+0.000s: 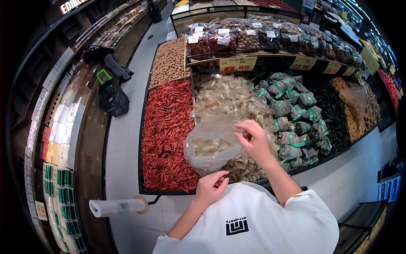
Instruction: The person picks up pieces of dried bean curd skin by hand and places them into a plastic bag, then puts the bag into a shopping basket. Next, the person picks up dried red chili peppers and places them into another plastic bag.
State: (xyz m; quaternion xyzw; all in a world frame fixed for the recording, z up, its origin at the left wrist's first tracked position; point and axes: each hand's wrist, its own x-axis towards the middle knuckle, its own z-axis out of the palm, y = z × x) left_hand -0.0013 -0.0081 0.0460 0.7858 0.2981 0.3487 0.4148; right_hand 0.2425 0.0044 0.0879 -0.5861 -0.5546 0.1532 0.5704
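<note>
Filling step, judging by contents: thin clear plastic bag [211,146], partly full of pale dried strips, held over the pale heap [228,99]. Left hand [210,186] pinching the bottom, right hand [253,139] pinching the rim. Next probably: widening the mouth, scooping more.

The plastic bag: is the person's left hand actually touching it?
Touching. The head view shows the left hand pinching the lower edge of the plastic bag, while the right hand grips its top.
</note>
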